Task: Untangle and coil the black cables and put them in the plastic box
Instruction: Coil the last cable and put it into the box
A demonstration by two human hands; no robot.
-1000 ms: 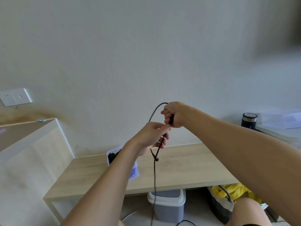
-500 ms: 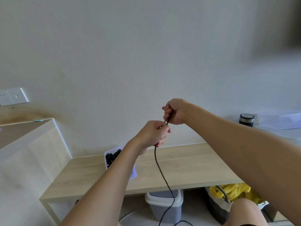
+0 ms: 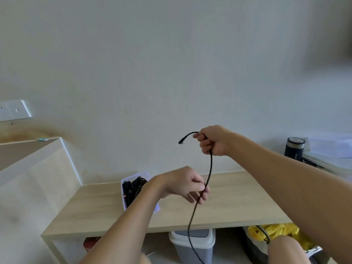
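**One cable in hand, coiling barely begun**

My right hand (image 3: 213,140) is fisted round the black cable (image 3: 210,168) close to its plug end (image 3: 181,142). The plug sticks out at 9 o'clock of the fist. From the fist the cable drops toward 6 o'clock into my left hand (image 3: 182,182), where thumb and forefinger pinch it and the other fingers hang loose. Below that it runs down past the front edge of the wooden bench (image 3: 238,202) and out of frame at the bottom.

No loop is formed in this cable, so I judge its coiling is only at the start.

The plastic box (image 3: 123,195) sits on the bench at 9 o'clock of my left hand, partly behind my left forearm. A bundle of black cables (image 3: 135,185) already lies in it. They look coiled, but it's too blurred to be sure.

Left to do: wind this cable and drop it in the box. I can't tell whether more cables wait below the frame.
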